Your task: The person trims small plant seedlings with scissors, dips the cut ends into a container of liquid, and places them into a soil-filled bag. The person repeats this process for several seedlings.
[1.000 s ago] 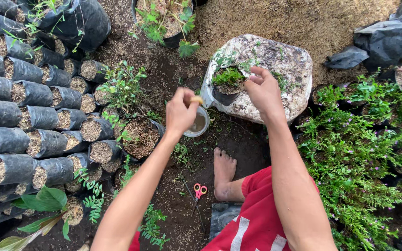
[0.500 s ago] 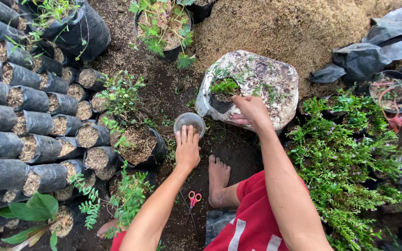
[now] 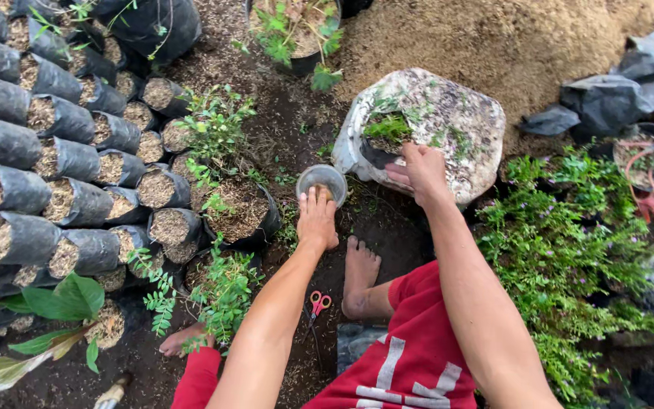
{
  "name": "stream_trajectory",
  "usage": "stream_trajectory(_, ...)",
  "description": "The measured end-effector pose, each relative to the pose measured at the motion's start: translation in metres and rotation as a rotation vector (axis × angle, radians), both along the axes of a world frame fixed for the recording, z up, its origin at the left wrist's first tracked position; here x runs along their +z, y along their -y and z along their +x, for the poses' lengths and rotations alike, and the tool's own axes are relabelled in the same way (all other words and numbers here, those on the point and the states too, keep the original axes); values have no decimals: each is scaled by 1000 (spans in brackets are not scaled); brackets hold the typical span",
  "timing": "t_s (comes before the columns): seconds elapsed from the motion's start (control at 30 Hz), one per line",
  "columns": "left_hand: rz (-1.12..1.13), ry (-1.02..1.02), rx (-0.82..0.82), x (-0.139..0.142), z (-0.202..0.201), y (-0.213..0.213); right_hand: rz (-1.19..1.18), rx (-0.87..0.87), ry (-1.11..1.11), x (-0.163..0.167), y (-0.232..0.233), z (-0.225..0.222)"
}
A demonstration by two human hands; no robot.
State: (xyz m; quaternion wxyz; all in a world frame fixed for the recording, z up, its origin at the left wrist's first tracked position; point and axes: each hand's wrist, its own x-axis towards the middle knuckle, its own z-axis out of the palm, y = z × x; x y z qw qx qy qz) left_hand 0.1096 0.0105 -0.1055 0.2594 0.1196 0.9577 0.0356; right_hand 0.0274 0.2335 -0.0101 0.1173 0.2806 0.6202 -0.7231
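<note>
Reaching forward, the left hand (image 3: 317, 220) lies palm down with fingers pressed together, their tips in the mouth of a small clear cup (image 3: 322, 182) standing on dark soil. The right hand (image 3: 420, 173) rests with fingers curled against a black pot of green seedlings (image 3: 384, 136) set on a white sack (image 3: 448, 129). Red scissors (image 3: 317, 304) lie beside a bare foot (image 3: 359, 284).
</note>
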Motion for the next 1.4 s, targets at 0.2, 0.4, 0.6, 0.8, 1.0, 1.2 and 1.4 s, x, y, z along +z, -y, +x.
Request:
stream_trajectory(0.2,-30,99,-4,8,-3,-2,-74,-110,-108,18,-8,12)
stream_trajectory(0.4,-132,43,-129,8,-6,3,-159,-404,-310,53,-64,70)
stream_trajectory(0.6,-130,-46,-200,-15,-8,2,120,-548,-403,87,-172,215)
stream_trajectory(0.8,-98,-45,-171,-23,-2,5,263,-913,-249,100,-268,387)
stream_trajectory(1.0,-87,-75,-193,-29,-4,7,399,-1250,-25,41,-334,481)
stream_trajectory(1.2,-80,-105,-239,-33,0,14,276,-1374,258,-21,-360,478)
stream_trajectory(1.4,-173,-87,-279,-31,-2,19,342,-1180,433,-52,-373,445)
